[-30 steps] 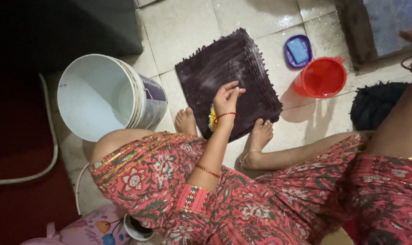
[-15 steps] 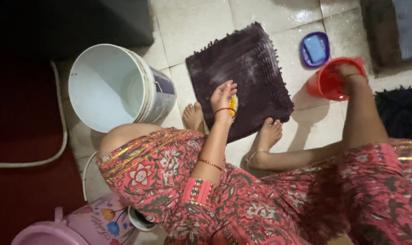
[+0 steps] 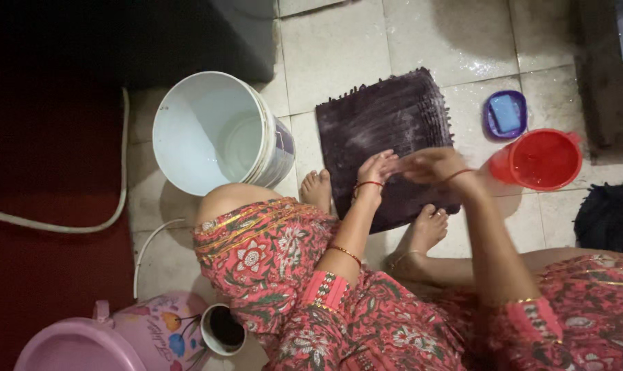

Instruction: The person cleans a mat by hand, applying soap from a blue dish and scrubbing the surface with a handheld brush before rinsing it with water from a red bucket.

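Note:
My left hand point(image 3: 372, 172) and my right hand point(image 3: 429, 165) meet fingertip to fingertip over the near edge of a dark purple ribbed mat point(image 3: 394, 117) lying wet and soapy on the tiled floor. The right hand is motion-blurred. No yellow scrub brush shows in either hand; what the fingers hold is hidden. My two bare feet rest at the mat's near edge, one on each side.
A white bucket point(image 3: 215, 130) with water stands left of the mat. A red jug point(image 3: 541, 159) and a purple soap dish point(image 3: 506, 113) with blue soap lie to the right. A dark cloth point(image 3: 610, 216) sits far right, a pink flowered bin point(image 3: 85, 343) and white hose point(image 3: 64, 223) at the left.
My right hand left the red jug and came across to meet the left hand over the mat. The yellow brush seen earlier in the left hand is no longer visible. The view shifted.

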